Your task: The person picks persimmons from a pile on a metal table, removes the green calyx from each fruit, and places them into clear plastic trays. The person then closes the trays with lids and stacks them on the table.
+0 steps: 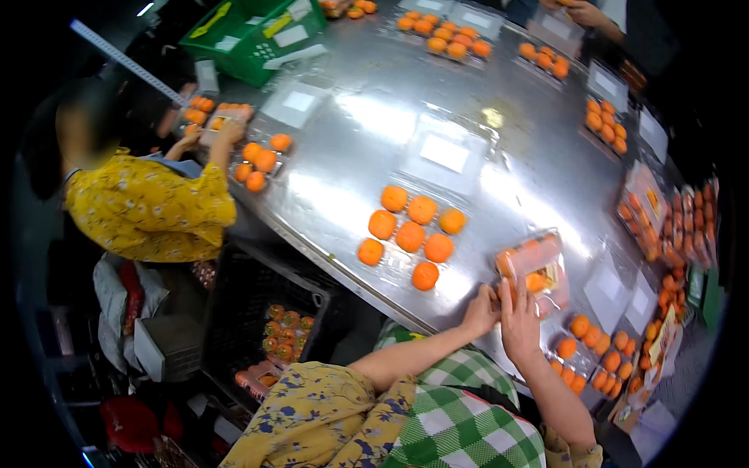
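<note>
A closed clear plastic clamshell box [559, 286] with a pink-printed lid lies on the steel table, orange fruits showing through it. My left hand [482, 311] has its fingers bent at the box's near left corner. Across the lid's near edge lies my right hand [519, 327], fingers stretched out and thumb by the rim. To their left is an open clamshell tray with several persimmon-like orange fruits [410, 236] in it and some bare hollows. Its clear lid [443, 155] is folded back flat and bears a white label.
A co-worker in a yellow flowered top [152, 205] handles boxes at the left edge. Another person's hands [588, 13] are at the far side. A green crate [251, 55] stands far left; a black crate [225, 316] of packed fruit is below the table's edge [351, 278]. Filled trays [605, 126] line the right.
</note>
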A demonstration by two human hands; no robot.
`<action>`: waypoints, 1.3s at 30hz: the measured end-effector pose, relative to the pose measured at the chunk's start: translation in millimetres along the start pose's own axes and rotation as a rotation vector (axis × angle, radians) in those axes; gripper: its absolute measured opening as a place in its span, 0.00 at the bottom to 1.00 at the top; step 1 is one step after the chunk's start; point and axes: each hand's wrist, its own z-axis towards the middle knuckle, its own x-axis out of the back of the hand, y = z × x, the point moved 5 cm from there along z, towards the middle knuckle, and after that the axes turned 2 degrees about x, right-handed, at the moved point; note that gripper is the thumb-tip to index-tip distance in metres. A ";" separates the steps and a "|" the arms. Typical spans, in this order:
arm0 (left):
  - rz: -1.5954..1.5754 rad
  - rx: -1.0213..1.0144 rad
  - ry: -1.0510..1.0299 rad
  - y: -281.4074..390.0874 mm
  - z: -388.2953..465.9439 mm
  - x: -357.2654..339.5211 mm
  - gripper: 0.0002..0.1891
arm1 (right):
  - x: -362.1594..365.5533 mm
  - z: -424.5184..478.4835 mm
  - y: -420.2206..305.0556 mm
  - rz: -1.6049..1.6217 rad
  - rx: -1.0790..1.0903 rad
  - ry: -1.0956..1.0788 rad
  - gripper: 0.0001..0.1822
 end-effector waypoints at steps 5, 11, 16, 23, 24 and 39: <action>0.129 0.028 0.002 -1.1 10.2 5.2 0.20 | 6.9 -10.6 28.9 -0.032 -0.030 -0.020 0.36; 0.038 0.004 0.041 -1.7 5.1 13.5 0.20 | 12.6 -10.0 37.8 0.058 -0.118 -0.071 0.36; 0.069 0.002 -0.003 4.0 2.2 17.1 0.20 | 50.1 -13.2 64.7 0.060 -0.064 -0.027 0.33; 0.075 -0.070 -0.050 9.5 4.6 21.9 0.20 | 152.6 72.0 85.6 -0.366 0.219 0.232 0.08; 0.078 -0.050 -0.065 4.1 7.3 21.9 0.20 | 187.6 91.9 94.3 -0.440 0.198 0.577 0.08; 0.185 0.048 -0.205 6.9 23.5 42.4 0.19 | -63.8 -74.3 155.8 0.809 -0.748 0.096 0.34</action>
